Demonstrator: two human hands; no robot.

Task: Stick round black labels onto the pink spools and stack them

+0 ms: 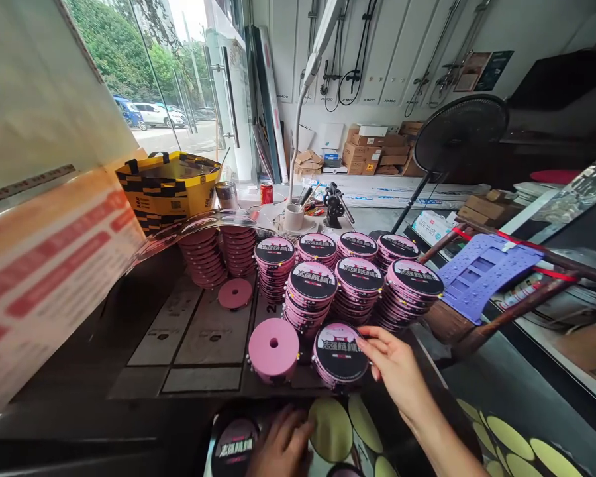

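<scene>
My right hand [395,368] has its fingers at the right edge of a pink foam spool [340,354] with a round black-and-pink label, on top of a short stack. My left hand [283,444] is blurred over a sheet of round labels at the bottom, and whether it holds anything does not show. Beside it on the sheet lie a printed label [236,447] and a plain yellowish round [330,429]. Left of the touched stack stands an unlabelled pink spool [273,348] with a centre hole. Behind them, several stacks of labelled spools [312,281] stand close together.
Unlabelled spool stacks [203,262] stand back left, with a lone spool [235,293] before them. A yellow-and-black bag [171,189], a red can [267,193] and a white cup [294,216] are behind. A purple stool [487,271] and a fan [459,132] stand right.
</scene>
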